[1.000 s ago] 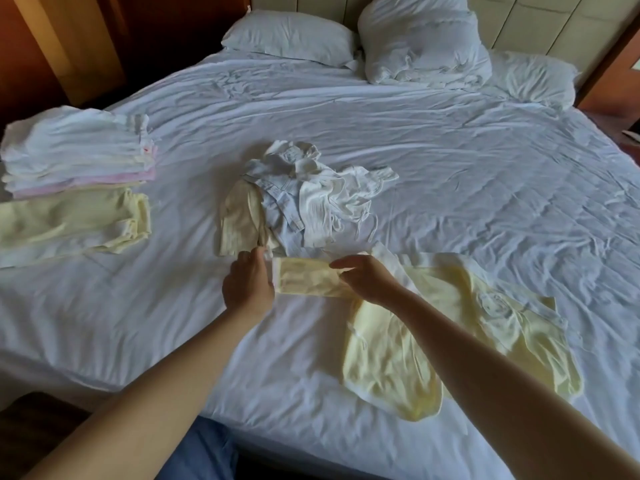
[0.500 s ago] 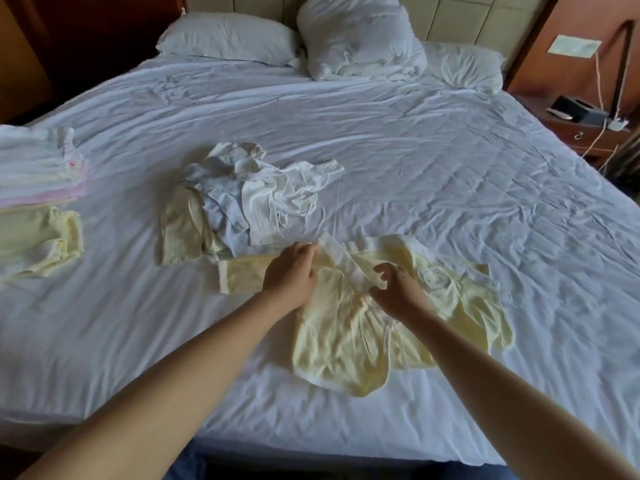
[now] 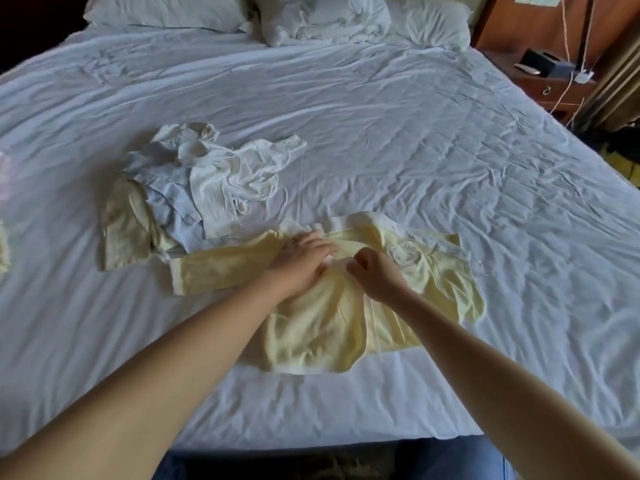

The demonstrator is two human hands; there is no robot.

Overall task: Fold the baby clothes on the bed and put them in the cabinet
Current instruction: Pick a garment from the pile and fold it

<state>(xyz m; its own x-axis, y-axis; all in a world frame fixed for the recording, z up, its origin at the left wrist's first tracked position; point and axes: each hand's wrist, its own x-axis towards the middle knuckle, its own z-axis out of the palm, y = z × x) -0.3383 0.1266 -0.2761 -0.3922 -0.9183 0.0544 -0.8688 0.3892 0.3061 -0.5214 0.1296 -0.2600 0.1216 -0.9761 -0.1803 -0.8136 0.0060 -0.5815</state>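
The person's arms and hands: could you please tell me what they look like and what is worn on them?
Both arms are bare: no sleeve shows on the left forearm or the right forearm up to the frame's edge. The left hand and right hand wear no gloves, and no watch or bracelet shows at either wrist. Rings are too small to tell.

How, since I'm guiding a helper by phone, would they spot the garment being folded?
On the white bed, look near the front edge, just before the crumpled pile of clothes. The pale yellow baby top lies spread there, the left hand pressing it, the right hand pinching it. It alone is flat, one sleeve stretched leftward.
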